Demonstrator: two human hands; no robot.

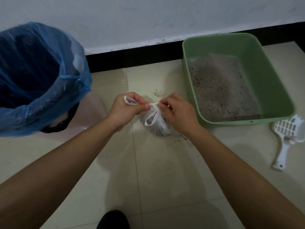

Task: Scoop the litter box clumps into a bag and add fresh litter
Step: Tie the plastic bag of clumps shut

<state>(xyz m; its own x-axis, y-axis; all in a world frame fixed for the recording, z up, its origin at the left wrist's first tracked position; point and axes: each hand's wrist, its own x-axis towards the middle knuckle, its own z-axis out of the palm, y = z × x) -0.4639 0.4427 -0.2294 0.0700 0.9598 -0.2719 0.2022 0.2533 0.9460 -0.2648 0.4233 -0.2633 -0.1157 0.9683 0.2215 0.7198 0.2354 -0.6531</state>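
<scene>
A person is standing over a pale tiled floor (pixel 165 171), both bare forearms reaching forward and down. Between the hands, a small white plastic bag (pixel 158 128) is sitting on the tiles, its lower part bulging with grey litter showing through the thin film.

The left hand (pixel 127 109) is gripping one of the bag's handle loops (pixel 129 100), fingers curled round it and the loop poking out past the knuckles. The right hand (pixel 178 111) is pinching the gathered neck of the bag, thumb and fingertips closed together on the plastic. A second handle loop (pixel 151 119) is hanging loose over the front of the bag, between the two hands.

Just to the right of the bag, a green litter box (pixel 267 80) is sitting against a black baseboard (pixel 132 58) under a white wall (pixel 148 17). Grey litter (pixel 219 90) is lying in it, piled higher toward the left side and thinning out toward the right wall.

A white slotted scoop (pixel 287 131) is lying on the floor just beside the box's near right corner, handle pointing toward the person.

On the left, a bin lined with a blue plastic liner (pixel 41 63) is standing open, the liner folded down over its rim.

Loose grains (pixel 156 93) are scattered on the tiles beyond the bag and near its base. The toe of a dark shoe (pixel 113 219) is showing at the bottom edge.
</scene>
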